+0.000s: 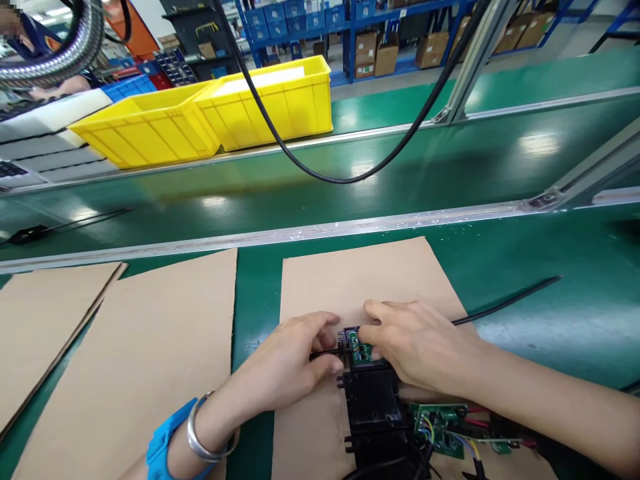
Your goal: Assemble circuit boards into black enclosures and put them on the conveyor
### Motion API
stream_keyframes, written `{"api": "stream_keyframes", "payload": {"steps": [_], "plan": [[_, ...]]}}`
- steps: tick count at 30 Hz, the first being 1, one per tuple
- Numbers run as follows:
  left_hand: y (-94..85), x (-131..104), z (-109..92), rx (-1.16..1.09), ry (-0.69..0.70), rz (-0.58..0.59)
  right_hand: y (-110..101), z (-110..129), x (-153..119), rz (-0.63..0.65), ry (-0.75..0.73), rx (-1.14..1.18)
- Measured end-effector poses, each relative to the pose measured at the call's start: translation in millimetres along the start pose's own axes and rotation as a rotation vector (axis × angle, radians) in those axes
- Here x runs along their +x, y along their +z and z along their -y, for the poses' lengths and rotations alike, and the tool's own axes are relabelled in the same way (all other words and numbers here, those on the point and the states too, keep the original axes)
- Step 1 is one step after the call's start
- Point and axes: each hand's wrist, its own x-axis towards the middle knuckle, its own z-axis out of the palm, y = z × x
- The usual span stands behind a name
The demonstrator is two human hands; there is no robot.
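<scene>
A long black plastic housing (375, 400) lies on a cardboard sheet, with a small green circuit board (360, 351) in its far end. My left hand (293, 360) is at the housing's left side, its fingers and thumb curled around a thin black cable (325, 352) at the edge. From the right, my right hand (425, 340) bends its fingers down onto the small board, covering part of it. Beside the housing, below my right wrist, a larger green circuit board (440, 430) carries yellow, blue and red wires.
The cardboard sheet (350, 280) rests on a green bench (257, 320), with more cardboard (165, 353) on the left. A black cable (515, 300) extends right. Another black cable (340, 180) hangs in front. Yellow bins (280, 113) stand beyond a metal rail (300, 232). A person (37, 47) is at upper left.
</scene>
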Motion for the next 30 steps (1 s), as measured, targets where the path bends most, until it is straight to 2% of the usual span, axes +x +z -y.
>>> {"api": "stream_keyframes", "payload": {"steps": [3,8,14,17,19,24,30], "plan": [[-1.5,-1.4,-5.1,0.16,0.026,-0.014,3.6,-0.6,-1.2,-0.039,0.001,0.036],[19.3,-4.7,-5.2,0.333,0.207,-0.275,8.3,-2.4,0.1,-0.084,-0.007,0.064],[35.9,-8.5,12.0,0.459,0.331,-0.43,6.1,-2.2,1.8,-0.071,-0.012,0.056],[36.3,-9.4,13.7,0.585,0.477,-0.454,5.9,-1.9,0.9,-0.07,-0.011,0.039],[35.9,-8.8,14.2,0.643,0.514,-0.447,6.2,-2.2,0.5,-0.073,-0.012,0.039],[40.2,-6.6,20.2,0.643,0.447,-0.452,5.7,-3.6,2.5,-0.052,-0.013,0.061],[48.6,-9.4,21.0,0.819,0.416,-0.445,4.2,-2.3,3.6,-0.033,0.012,0.057]]}}
